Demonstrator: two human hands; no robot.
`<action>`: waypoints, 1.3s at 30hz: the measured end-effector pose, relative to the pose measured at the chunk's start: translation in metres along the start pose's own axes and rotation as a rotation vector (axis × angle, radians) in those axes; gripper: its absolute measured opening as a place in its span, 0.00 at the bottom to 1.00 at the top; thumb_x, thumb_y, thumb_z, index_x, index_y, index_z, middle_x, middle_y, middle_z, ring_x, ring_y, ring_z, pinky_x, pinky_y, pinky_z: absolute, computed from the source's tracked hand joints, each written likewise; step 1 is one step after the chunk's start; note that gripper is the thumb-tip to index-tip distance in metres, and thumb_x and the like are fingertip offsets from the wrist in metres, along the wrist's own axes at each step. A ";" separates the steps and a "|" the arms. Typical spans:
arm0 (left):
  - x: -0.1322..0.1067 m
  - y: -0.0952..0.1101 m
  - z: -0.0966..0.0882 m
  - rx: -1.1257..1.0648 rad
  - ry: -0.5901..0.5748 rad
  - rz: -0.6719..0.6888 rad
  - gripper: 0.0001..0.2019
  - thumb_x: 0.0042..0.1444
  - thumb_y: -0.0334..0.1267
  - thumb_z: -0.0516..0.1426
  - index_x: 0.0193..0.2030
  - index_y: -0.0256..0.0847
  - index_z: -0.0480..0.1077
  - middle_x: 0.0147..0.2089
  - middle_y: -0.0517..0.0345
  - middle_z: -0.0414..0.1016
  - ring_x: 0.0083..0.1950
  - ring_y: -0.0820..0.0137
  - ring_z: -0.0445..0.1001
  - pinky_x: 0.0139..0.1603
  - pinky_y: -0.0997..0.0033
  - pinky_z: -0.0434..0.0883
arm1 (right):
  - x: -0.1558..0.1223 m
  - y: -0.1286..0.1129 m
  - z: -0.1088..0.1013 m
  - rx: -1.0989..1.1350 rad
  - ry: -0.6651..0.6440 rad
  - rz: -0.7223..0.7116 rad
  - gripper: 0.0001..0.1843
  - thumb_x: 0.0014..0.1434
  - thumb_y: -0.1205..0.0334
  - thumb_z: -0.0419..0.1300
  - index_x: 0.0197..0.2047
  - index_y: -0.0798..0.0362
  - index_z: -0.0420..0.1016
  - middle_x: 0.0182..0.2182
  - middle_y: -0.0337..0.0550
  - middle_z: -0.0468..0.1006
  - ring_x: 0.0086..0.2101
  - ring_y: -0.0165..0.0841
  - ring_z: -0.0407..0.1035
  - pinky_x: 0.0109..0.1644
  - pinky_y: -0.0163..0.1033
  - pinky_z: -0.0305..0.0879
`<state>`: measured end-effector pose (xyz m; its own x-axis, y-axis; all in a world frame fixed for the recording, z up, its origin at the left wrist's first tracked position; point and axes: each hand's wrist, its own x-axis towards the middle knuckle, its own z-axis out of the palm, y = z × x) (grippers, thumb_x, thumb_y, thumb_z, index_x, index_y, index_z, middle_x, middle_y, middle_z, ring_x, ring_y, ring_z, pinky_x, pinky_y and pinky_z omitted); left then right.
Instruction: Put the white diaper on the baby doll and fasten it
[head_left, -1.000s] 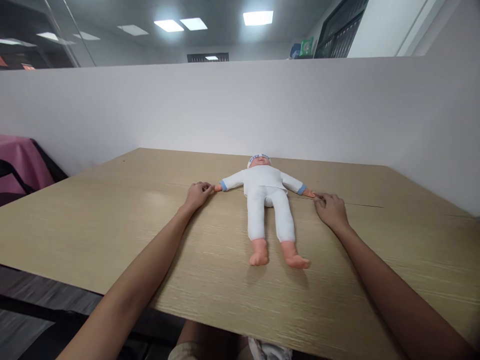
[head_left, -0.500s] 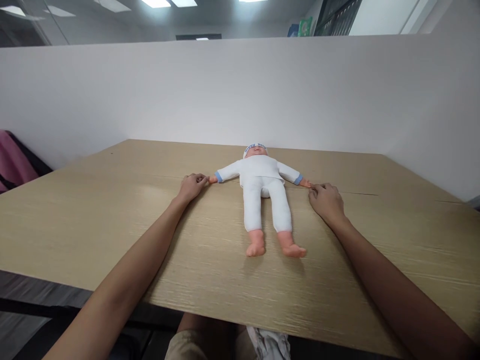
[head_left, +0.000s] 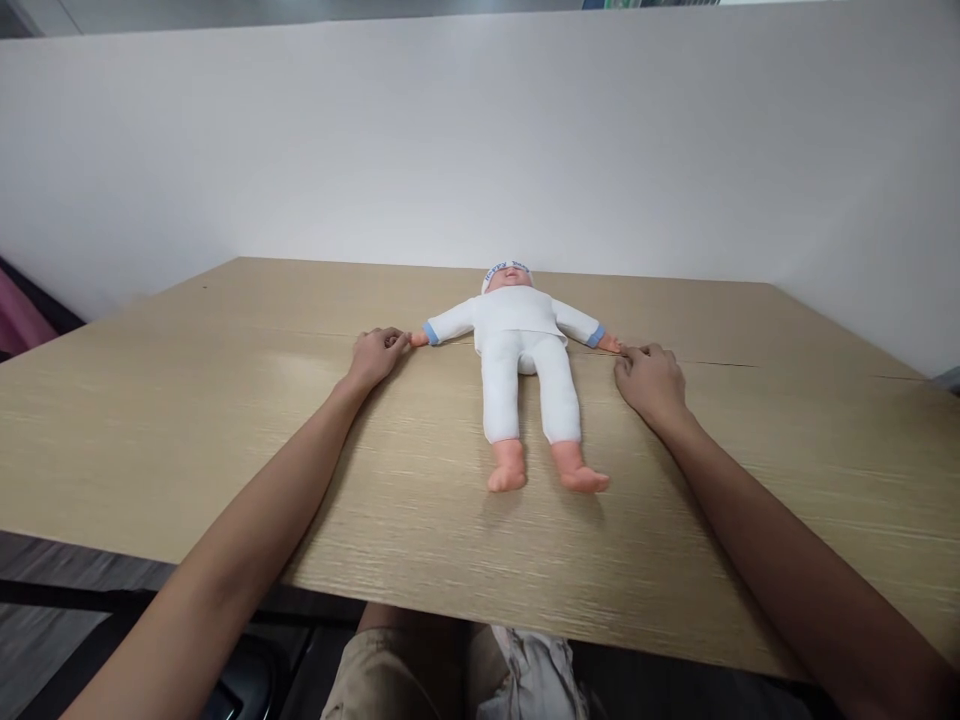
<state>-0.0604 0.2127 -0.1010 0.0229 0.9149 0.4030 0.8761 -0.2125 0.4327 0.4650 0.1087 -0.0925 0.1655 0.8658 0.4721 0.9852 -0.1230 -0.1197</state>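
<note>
On its back in the middle of the wooden table (head_left: 420,510) lies a baby doll (head_left: 517,310) in white clothes with blue cuffs and a white headband with blue lettering. Its arms are spread wide and its bare feet point toward me. My left hand (head_left: 377,355) is closed at the doll's hand on the left, fingertips pinching it. On the other side my right hand (head_left: 651,382) rests on the table, its fingers curled and pinching the tip of the doll's other hand. Both my forearms lie over the table's front edge.
A white partition wall (head_left: 480,140) rises behind the table and along its right side. Something pink and black (head_left: 26,315) stands at the far left. My knees and a crumpled pale cloth (head_left: 536,675) are below the front edge.
The view has tipped downward, so the table, doll and hands sit slightly differently in the picture. Both hands stay at the doll's hands, and the doll keeps its pose.
</note>
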 end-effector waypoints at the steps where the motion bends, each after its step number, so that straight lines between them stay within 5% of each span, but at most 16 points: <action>1: -0.002 0.002 -0.001 0.006 0.007 0.010 0.23 0.75 0.54 0.54 0.52 0.41 0.85 0.48 0.42 0.85 0.52 0.50 0.79 0.60 0.52 0.72 | -0.001 0.000 0.000 0.004 0.001 0.007 0.29 0.75 0.55 0.50 0.64 0.60 0.84 0.55 0.69 0.79 0.55 0.59 0.71 0.57 0.59 0.70; 6: -0.012 0.014 -0.004 0.033 0.054 0.077 0.23 0.78 0.53 0.51 0.59 0.41 0.80 0.63 0.38 0.79 0.67 0.44 0.72 0.70 0.44 0.67 | 0.005 0.007 0.010 0.077 0.075 0.014 0.33 0.72 0.52 0.56 0.71 0.64 0.76 0.59 0.71 0.78 0.58 0.60 0.71 0.63 0.60 0.69; 10: -0.008 0.025 0.000 0.015 0.056 0.185 0.26 0.72 0.57 0.60 0.66 0.40 0.73 0.68 0.39 0.76 0.69 0.44 0.69 0.72 0.45 0.65 | 0.024 0.013 0.025 0.144 0.125 -0.085 0.39 0.70 0.45 0.60 0.74 0.64 0.71 0.64 0.71 0.77 0.62 0.61 0.69 0.67 0.61 0.66; 16: 0.014 0.036 0.012 -0.024 -0.071 0.238 0.31 0.66 0.61 0.65 0.66 0.42 0.71 0.62 0.42 0.80 0.65 0.45 0.72 0.69 0.45 0.66 | 0.056 0.003 0.034 0.239 0.065 -0.210 0.41 0.67 0.32 0.64 0.68 0.58 0.78 0.56 0.65 0.84 0.55 0.59 0.74 0.60 0.59 0.68; 24: 0.041 0.023 0.027 -0.023 -0.047 0.265 0.28 0.68 0.58 0.63 0.64 0.38 0.74 0.57 0.41 0.81 0.57 0.47 0.74 0.61 0.50 0.70 | 0.065 0.009 0.040 0.274 0.021 -0.241 0.40 0.67 0.24 0.61 0.57 0.53 0.82 0.47 0.59 0.85 0.46 0.54 0.74 0.52 0.54 0.67; 34: 0.037 0.018 0.029 -0.031 -0.051 0.262 0.26 0.68 0.58 0.63 0.62 0.39 0.76 0.58 0.42 0.81 0.58 0.48 0.72 0.65 0.48 0.71 | 0.067 0.019 0.051 0.293 0.023 -0.260 0.34 0.69 0.31 0.61 0.57 0.54 0.82 0.49 0.59 0.84 0.48 0.53 0.73 0.57 0.55 0.68; 39: 0.019 0.020 0.027 -0.020 0.003 0.157 0.26 0.68 0.53 0.63 0.64 0.38 0.75 0.63 0.37 0.78 0.65 0.44 0.69 0.70 0.43 0.69 | 0.054 0.017 0.050 0.269 0.109 -0.226 0.35 0.67 0.41 0.64 0.67 0.59 0.77 0.58 0.65 0.81 0.57 0.56 0.70 0.66 0.59 0.65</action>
<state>-0.0293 0.2348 -0.1059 0.1570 0.8688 0.4695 0.8524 -0.3593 0.3799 0.4887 0.1772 -0.1128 -0.0368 0.7980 0.6015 0.9526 0.2099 -0.2203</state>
